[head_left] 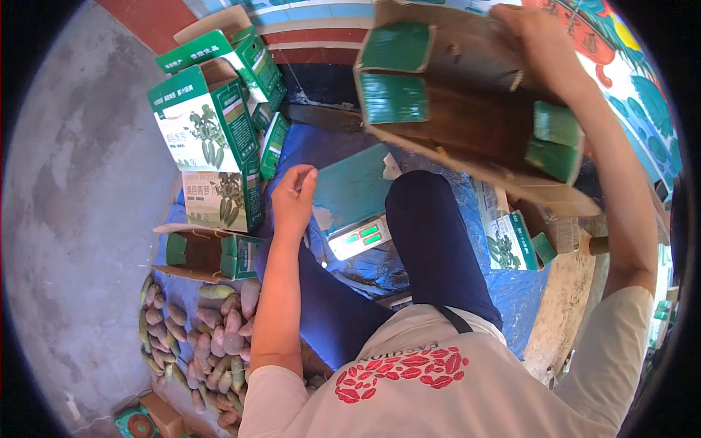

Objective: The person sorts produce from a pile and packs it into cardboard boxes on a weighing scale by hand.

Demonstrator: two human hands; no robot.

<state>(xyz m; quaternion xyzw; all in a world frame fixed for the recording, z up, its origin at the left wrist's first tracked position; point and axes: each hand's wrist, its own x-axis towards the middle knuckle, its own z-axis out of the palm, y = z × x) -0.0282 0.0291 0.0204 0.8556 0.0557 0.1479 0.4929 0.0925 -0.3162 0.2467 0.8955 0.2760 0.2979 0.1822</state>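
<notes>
High at the right, my right hand (531, 40) grips the upper edge of an open cardboard box (467, 120). The box is tilted so that its brown inside and green end flaps face me. My left hand (292, 201) is raised left of a digital scale (360, 238), its fingers loosely curled together and nothing visible in them. The scale has lit green displays and a worn turquoise plate (354, 186); it lies in front of me, beside my knee. A pale scrap (392, 168) lies at the plate's far corner.
Stacked green and white boxes (212, 135) stand at the left, with an open box (204, 253) below them. A heap of reddish and green root vegetables (219, 336) covers the floor at the lower left. More boxes (515, 241) sit at the right on blue sheeting (522, 292).
</notes>
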